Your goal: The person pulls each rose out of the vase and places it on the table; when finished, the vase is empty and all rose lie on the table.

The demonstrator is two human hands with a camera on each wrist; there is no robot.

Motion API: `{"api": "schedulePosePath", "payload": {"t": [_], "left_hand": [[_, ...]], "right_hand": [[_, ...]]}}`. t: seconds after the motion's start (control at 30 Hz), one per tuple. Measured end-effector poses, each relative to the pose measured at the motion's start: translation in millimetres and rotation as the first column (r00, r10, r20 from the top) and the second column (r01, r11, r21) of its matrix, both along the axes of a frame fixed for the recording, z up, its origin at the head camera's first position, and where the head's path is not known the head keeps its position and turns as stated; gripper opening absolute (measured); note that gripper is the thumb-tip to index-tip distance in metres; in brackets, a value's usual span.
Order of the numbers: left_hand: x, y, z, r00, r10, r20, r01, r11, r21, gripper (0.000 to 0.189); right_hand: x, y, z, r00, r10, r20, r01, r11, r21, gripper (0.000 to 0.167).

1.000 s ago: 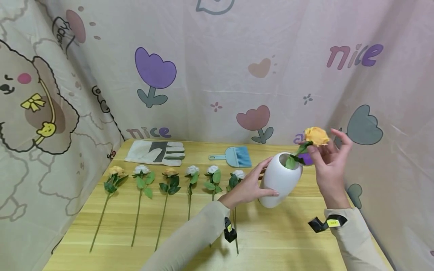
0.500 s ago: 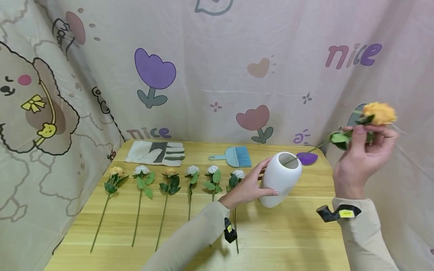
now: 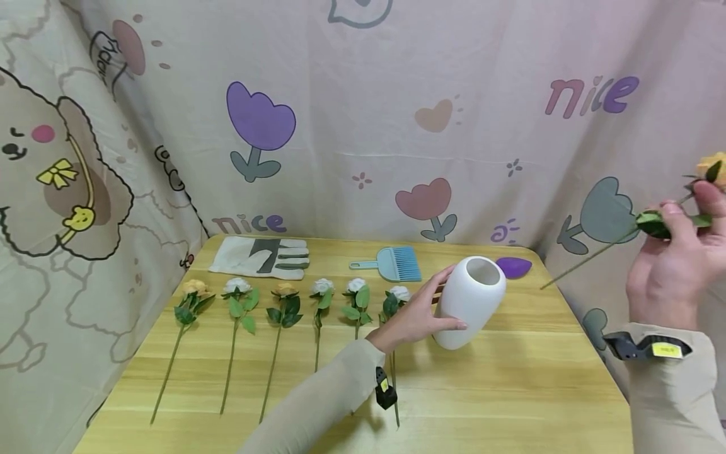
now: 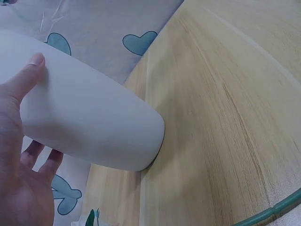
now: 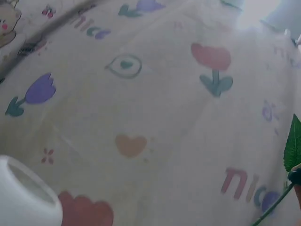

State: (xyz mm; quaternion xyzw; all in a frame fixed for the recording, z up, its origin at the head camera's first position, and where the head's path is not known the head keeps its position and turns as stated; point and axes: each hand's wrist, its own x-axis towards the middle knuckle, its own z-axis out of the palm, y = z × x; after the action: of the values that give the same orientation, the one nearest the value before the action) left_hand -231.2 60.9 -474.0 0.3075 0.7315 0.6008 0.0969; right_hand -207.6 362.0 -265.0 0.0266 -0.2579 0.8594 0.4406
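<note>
My left hand grips a white vase by its side, thumb in front and fingers behind. The vase's base meets the table, and its open mouth shows nothing inside. In the left wrist view the same vase fills the left side. Off to the far right and raised, my right hand pinches a yellow rose just below its bloom, which the frame edge partly cuts off. Its bare stem points down-left, apart from the vase. The right wrist view catches one rose leaf at its edge.
Several roses, such as a yellow one and a white one, lie in a row on the wooden table. Behind them are a work glove, a blue brush and a purple object. Printed curtains surround the table.
My right hand has drawn the yellow rose out of the vase, moving up and right until the stem cleared the mouth. The left hand and the vase stay in place.
</note>
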Motion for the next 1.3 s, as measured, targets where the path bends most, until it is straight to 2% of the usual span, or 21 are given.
{"api": "schedulePosePath", "payload": {"t": [0.1, 0.17, 0.23, 0.33, 0.37, 0.43, 0.47, 0.57, 0.67, 0.73, 0.83, 0.87, 0.97, 1.07, 1.2, 1.27, 1.3], "left_hand": [[-0.3, 0.0, -0.3, 1.0, 0.006, -0.009, -0.006, 1.0, -0.001, 0.114], [-0.7, 0.0, -0.4, 1.0, 0.006, -0.017, -0.006, 1.0, -0.004, 0.114], [-1.1, 0.0, -0.4, 1.0, 0.007, -0.021, -0.007, 1.0, -0.007, 0.114], [-1.1, 0.2, -0.4, 1.0, 0.01, -0.015, -0.01, 1.0, -0.007, 0.114], [-1.1, 0.3, -0.5, 1.0, 0.01, -0.014, -0.01, 1.0, -0.006, 0.114], [-0.6, 0.4, -0.6, 1.0, 0.01, -0.007, -0.01, 1.0, -0.006, 0.114], [-0.4, 0.6, -0.8, 1.0, 0.009, -0.006, -0.009, 1.0, -0.006, 0.113], [0.3, 0.8, -1.0, 1.0, 0.005, -0.003, -0.005, 1.0, -0.008, 0.112], [0.5, 0.5, -1.1, 1.0, 0.007, -0.001, -0.007, 1.0, -0.006, 0.112], [0.2, 0.0, -1.1, 1.0, 0.009, -0.002, -0.009, 1.0, -0.004, 0.113], [-0.4, -0.5, -1.2, 1.0, 0.011, -0.011, -0.011, 1.0, -0.001, 0.113], [-0.5, -0.5, -1.4, 1.0, 0.01, -0.015, -0.01, 1.0, -0.003, 0.113], [-0.8, -0.3, -1.4, 1.0, 0.005, -0.022, -0.005, 1.0, -0.007, 0.113], [-0.6, -0.2, -1.2, 1.0, 0.004, -0.02, -0.004, 1.0, -0.01, 0.113], [0.1, -0.8, -0.5, 1.0, 0.011, -0.015, -0.012, 1.0, -0.018, 0.114], [0.3, -1.1, -0.1, 1.0, 0.014, -0.017, -0.014, 1.0, -0.022, 0.114], [0.3, -1.2, 0.0, 1.0, 0.014, -0.017, -0.014, 1.0, -0.023, 0.114]], "right_hand": [[0.4, 16.1, -21.3, 0.993, 0.075, 0.095, -0.082, 0.994, 0.068, 0.044], [2.1, 24.5, -38.8, 0.973, 0.162, 0.165, -0.178, 0.98, 0.091, 0.048], [3.0, 29.3, -58.8, 0.943, 0.236, 0.236, -0.272, 0.953, 0.135, 0.048], [2.8, 30.5, -92.0, 0.888, 0.274, 0.369, -0.374, 0.897, 0.235, 0.045], [2.3, 30.2, -103.4, 0.869, 0.264, 0.419, -0.396, 0.879, 0.268, 0.043], [0.7, 29.0, -125.3, 0.829, 0.223, 0.513, -0.426, 0.846, 0.321, 0.042], [0.3, 29.1, -135.9, 0.8, 0.195, 0.567, -0.448, 0.823, 0.349, 0.041], [-1.9, 29.5, -166.2, 0.718, 0.093, 0.69, -0.515, 0.738, 0.436, 0.039], [-5.8, 27.4, -194.0, 0.662, -0.005, 0.749, -0.575, 0.637, 0.513, 0.035], [-7.8, 25.2, -210.4, 0.635, -0.051, 0.771, -0.611, 0.578, 0.541, 0.033], [-8.6, 22.2, -230.7, 0.591, -0.118, 0.798, -0.661, 0.496, 0.563, 0.031], [-8.4, 21.6, -236.5, 0.575, -0.141, 0.806, -0.674, 0.477, 0.564, 0.031], [-8.2, 19.3, -251.6, 0.544, -0.232, 0.806, -0.69, 0.422, 0.587, 0.034], [-8.9, 16.8, -262.9, 0.525, -0.331, 0.784, -0.698, 0.361, 0.619, 0.037], [-9.8, 11.6, -270.6, 0.508, -0.476, 0.718, -0.701, 0.256, 0.666, 0.034], [-10.1, 8.6, -272.2, 0.509, -0.522, 0.684, -0.693, 0.222, 0.686, 0.032], [-10.2, 7.3, -272.6, 0.511, -0.535, 0.674, -0.688, 0.216, 0.693, 0.031]]}}
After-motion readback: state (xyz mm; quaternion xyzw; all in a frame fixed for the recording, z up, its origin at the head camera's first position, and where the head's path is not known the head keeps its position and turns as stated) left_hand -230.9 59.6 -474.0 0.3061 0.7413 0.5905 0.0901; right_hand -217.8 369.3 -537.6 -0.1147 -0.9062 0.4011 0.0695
